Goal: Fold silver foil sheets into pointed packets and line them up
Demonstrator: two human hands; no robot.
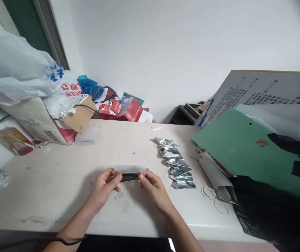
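My left hand and my right hand hold the two ends of a small dark flat item wrapped in a clear plastic sleeve, just above the white table. The fingers of each hand pinch its ends. To the right of my right hand lies a row of several crumpled silver foil packets.
A cardboard box under white plastic bags stands at the left, with bottles beside it. Red boxes pile at the back. A green board and black plastic cover the right side. White rubber bands lie near the front.
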